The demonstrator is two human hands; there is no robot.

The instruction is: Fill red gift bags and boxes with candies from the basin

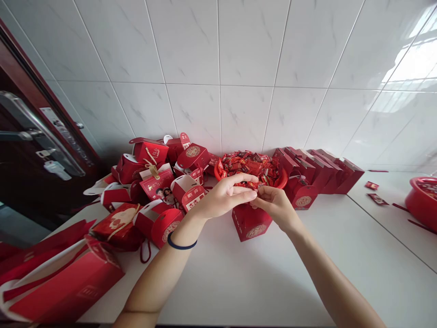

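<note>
Both my hands meet over a small red gift box (251,223) standing on the white tiled floor. My left hand (223,196) has its fingers pinched together at the box's top. My right hand (275,205) is closed on the top of the same box from the right. Small red wrapped candies show between the fingertips. Just behind the box stands a red basin (282,181) heaped with red candies (249,165).
A pile of red gift boxes (153,182) lies to the left, and a row of boxes (321,171) lines the wall at right. Red paper bags (61,282) lie at near left. A second red basin (423,200) sits far right. A dark door (30,146) stands left.
</note>
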